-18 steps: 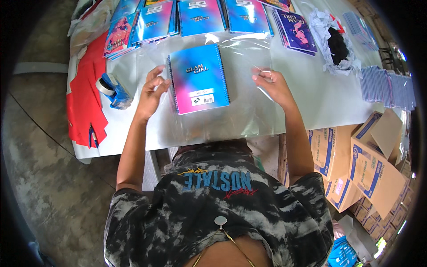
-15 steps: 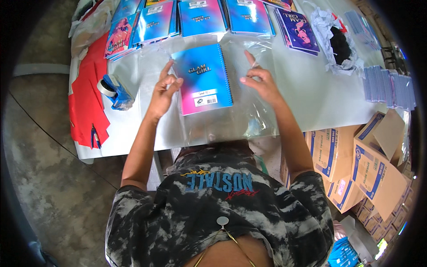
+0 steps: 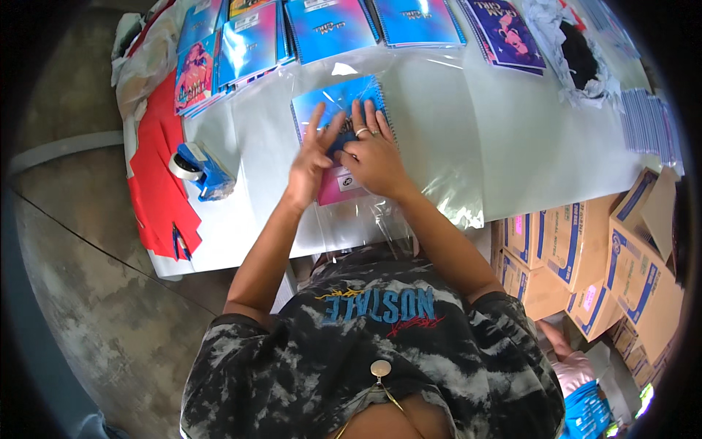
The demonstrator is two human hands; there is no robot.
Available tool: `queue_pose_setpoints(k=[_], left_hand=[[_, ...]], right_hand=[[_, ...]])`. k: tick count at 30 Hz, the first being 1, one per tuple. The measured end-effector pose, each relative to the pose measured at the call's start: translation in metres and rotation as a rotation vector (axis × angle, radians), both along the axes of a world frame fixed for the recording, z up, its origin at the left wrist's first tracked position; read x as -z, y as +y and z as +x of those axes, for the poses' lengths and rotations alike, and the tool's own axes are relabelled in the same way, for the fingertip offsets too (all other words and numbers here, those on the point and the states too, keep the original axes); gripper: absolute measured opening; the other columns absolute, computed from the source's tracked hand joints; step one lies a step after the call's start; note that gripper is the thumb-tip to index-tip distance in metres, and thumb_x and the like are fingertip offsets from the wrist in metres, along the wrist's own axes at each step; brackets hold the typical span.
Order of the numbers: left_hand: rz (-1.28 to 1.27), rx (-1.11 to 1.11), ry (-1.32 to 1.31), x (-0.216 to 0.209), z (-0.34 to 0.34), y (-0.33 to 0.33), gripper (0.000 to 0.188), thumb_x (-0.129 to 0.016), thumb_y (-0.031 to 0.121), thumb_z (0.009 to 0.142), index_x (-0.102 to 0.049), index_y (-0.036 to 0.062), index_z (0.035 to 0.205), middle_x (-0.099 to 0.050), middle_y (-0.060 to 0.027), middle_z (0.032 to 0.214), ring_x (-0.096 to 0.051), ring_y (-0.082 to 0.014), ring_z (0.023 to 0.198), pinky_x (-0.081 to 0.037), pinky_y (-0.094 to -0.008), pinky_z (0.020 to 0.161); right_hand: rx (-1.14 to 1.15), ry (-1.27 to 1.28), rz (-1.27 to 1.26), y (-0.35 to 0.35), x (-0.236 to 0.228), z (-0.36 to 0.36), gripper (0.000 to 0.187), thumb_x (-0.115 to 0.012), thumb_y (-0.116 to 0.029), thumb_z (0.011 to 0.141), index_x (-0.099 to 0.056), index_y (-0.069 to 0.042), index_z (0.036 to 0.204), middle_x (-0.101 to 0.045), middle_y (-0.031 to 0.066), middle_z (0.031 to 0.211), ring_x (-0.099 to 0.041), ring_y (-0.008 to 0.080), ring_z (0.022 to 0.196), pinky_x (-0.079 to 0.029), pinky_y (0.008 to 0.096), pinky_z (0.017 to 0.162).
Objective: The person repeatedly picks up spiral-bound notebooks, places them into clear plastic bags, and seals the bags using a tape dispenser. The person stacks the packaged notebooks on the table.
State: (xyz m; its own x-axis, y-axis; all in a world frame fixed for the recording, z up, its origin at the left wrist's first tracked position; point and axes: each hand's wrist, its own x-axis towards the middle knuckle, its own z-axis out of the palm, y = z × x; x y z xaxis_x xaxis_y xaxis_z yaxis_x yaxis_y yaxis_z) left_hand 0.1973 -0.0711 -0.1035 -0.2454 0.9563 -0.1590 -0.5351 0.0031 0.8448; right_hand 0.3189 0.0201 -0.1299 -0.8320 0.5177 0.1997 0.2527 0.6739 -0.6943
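Observation:
A blue and pink spiral notebook [image 3: 340, 95] lies on the table in front of me, with its coil along the right edge. Clear plastic film [image 3: 431, 139] spreads about it and out to the right; how much passes over or under the cover is hard to tell. My right hand [image 3: 374, 150] rests on the notebook, fingers spread and laid nearly flat, a ring on one. Close beside it, my left hand [image 3: 313, 164] is over the notebook's left part, slightly blurred, its fingers apart. Both hands hide much of the cover.
Stacks of similar notebooks [image 3: 329, 33] line the far side. To the left are a blue tape dispenser [image 3: 205, 172], red sheets [image 3: 157, 183] and pens [image 3: 180, 241]. A purple notebook stack [image 3: 504, 36] is far right. Cardboard boxes [image 3: 567, 238] stand beyond the table's right edge.
Both hands have come inward from either side of the notebook and now lie over its cover. The notebook sits slightly turned in view, and the plastic film has shifted.

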Motion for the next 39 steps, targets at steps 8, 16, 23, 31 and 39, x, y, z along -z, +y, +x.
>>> queue_pose_setpoints(k=[8,16,23,31,39], left_hand=[[-0.244,-0.511,1.382,0.019,-0.079,0.152,0.031,-0.065,0.022,0.076,-0.061,0.0001,0.097,-0.066,-0.0172,0.073,-0.063,-0.0361,0.067,-0.049,-0.0424,0.067],[-0.274,-0.556,1.794,0.017,-0.157,0.083,0.059,-0.07,0.031,0.076,-0.051,0.003,0.124,-0.06,-0.0204,0.109,-0.062,-0.0316,0.089,-0.048,-0.0405,0.077],[-0.504,-0.831,1.519,-0.003,-0.153,0.111,0.039,-0.075,0.047,0.066,-0.07,0.0105,0.077,-0.063,-0.0164,0.099,-0.058,-0.0324,0.092,-0.045,-0.0407,0.077],[-0.552,-0.162,1.939,0.03,-0.012,-0.006,0.057,-0.048,0.029,0.09,-0.03,0.0049,0.138,-0.021,-0.0179,0.146,-0.013,-0.0359,0.137,-0.011,-0.0565,0.106],[-0.521,-0.047,1.803,0.039,0.0,-0.003,0.075,-0.052,0.026,0.081,-0.018,0.0034,0.143,-0.008,-0.0133,0.152,0.002,-0.0335,0.14,0.003,-0.0594,0.106]], right_hand=[[0.014,-0.136,0.122,0.002,-0.005,-0.009,0.024,-0.056,-0.028,0.082,-0.07,-0.009,0.076,-0.029,0.0169,0.145,-0.021,0.0307,0.136,-0.012,0.0415,0.111],[0.079,-0.097,0.1,0.005,-0.001,-0.008,0.025,-0.057,-0.028,0.081,-0.069,-0.009,0.07,-0.028,0.0163,0.145,-0.021,0.0301,0.136,-0.013,0.0399,0.111],[0.033,-0.105,0.098,0.003,-0.001,-0.009,0.027,-0.053,-0.029,0.081,-0.071,-0.009,0.073,-0.028,0.019,0.145,-0.02,0.0331,0.136,-0.011,0.0411,0.111],[-0.032,-0.021,-0.092,0.012,0.005,-0.004,0.026,-0.05,-0.026,0.084,-0.069,-0.007,0.082,-0.025,0.022,0.145,-0.018,0.036,0.136,-0.01,0.0453,0.111],[-0.262,-0.033,0.102,0.007,0.0,-0.024,0.029,-0.046,-0.019,0.084,-0.064,0.004,0.087,-0.025,0.0292,0.142,-0.015,0.0445,0.134,-0.008,0.0511,0.11]])
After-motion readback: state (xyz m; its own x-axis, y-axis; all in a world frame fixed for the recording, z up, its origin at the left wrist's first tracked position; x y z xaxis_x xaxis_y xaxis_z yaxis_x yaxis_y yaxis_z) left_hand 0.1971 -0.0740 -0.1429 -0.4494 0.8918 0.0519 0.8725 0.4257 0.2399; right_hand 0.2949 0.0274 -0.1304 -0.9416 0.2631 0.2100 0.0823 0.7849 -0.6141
